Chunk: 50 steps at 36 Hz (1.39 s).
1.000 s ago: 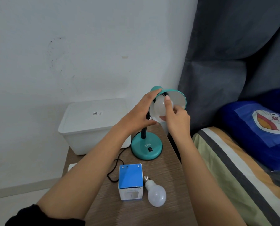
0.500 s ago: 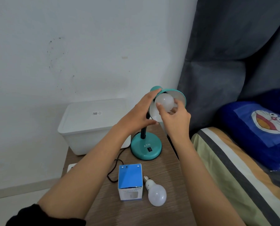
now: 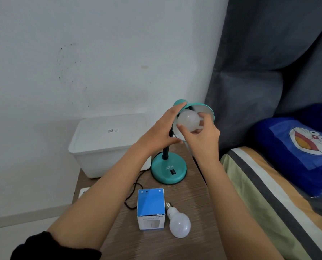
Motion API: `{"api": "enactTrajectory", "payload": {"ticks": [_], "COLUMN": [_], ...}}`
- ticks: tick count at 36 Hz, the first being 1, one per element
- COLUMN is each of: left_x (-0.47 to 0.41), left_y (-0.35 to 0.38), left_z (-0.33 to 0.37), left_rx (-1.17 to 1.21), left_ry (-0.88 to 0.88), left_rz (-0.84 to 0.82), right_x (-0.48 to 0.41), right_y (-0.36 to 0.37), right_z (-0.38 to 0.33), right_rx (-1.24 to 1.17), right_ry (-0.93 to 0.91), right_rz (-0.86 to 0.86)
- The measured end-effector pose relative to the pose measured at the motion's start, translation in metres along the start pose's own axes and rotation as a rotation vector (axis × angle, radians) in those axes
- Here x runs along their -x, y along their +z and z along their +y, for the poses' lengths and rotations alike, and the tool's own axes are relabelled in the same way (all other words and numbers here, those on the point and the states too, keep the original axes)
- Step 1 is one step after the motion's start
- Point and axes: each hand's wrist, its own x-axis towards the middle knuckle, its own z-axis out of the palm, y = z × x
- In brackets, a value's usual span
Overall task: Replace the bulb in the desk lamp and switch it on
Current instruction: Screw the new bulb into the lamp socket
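Observation:
A teal desk lamp stands on its round base at the back of a wooden bedside table. My left hand grips the outside of its teal shade from the left. A white bulb sits at the shade's mouth, and my right hand holds it with curled fingertips from below and the right. Its screw end is hidden inside the shade. A second white bulb lies on the table in front, next to a blue and white bulb box. A black switch is on the lamp base.
A white lidded plastic box stands at the table's back left against the wall. The lamp's black cord loops across the table. A bed with a striped sheet and a blue cartoon pillow lies right of the table.
My right hand has shifted its grasp on the bulb: the thumb moved from the bulb's front to its lower left, and more of the bulb now shows at the shade's mouth. My left hand stays on the shade.

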Motion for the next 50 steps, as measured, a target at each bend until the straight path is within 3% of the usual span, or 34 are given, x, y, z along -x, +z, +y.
{"api": "enactTrajectory", "payload": {"ticks": [18,28,43,50], "left_x": [-0.001,0.0,-0.003,-0.001], "left_y": [0.003,0.003,0.005,0.001], "left_z": [-0.001,-0.001,0.001,0.001], "left_rx": [-0.028,-0.002,-0.005,0.005], "left_ry": [0.02,0.008,0.018,0.015], "left_rz": [0.001,-0.006,-0.002,0.002], "right_x": [-0.002,-0.001,0.001,-0.001], "right_y": [0.003,-0.006,0.004,-0.002], "right_z": [-0.001,0.001,-0.003,0.004], "right_rx": [-0.077,0.067,0.049,0.084], "right_ry": [0.169,-0.068,0.007,-0.071], "right_rz": [0.004,-0.05,0.005,-0.051]}}
